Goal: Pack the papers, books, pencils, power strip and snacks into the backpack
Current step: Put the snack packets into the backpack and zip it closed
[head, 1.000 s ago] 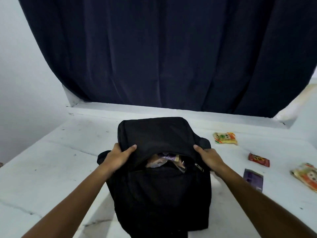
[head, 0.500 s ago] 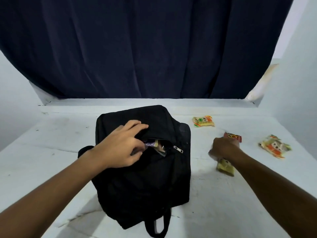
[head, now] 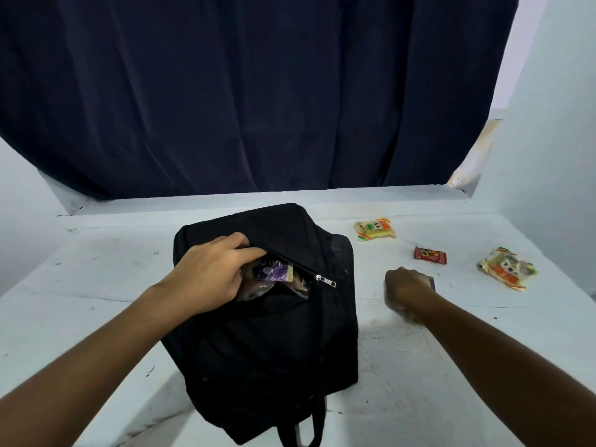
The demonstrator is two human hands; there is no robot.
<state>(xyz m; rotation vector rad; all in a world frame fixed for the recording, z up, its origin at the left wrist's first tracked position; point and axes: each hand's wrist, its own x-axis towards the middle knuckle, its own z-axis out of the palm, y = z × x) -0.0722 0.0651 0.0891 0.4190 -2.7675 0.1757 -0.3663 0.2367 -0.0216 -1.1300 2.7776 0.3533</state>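
Note:
A black backpack (head: 274,350) lies on the white table (head: 96,269) with its front pocket unzipped. Snack wrappers fill the pocket, a purple packet (head: 274,271) on top, and the zipper pull (head: 325,280) hangs at the right end. My left hand (head: 209,279) holds the pocket's upper edge, fingertips at the opening. To the right of the bag, my right hand (head: 406,288) is curled on the table over a dark purple snack packet (head: 431,282), of which only a corner shows. A blurred pale wrapper shows under the wrist.
Three loose snacks lie on the right side of the table: a yellow packet (head: 375,229) at the back, a small red packet (head: 430,254), and an orange-yellow packet (head: 506,269) far right. A dark curtain (head: 258,91) hangs behind, and a wall (head: 548,156) closes the right side.
My right hand left the backpack pocket and went right to the table, closing over a snack packet. My left hand shifted onto the pocket opening. The view turned to the right.

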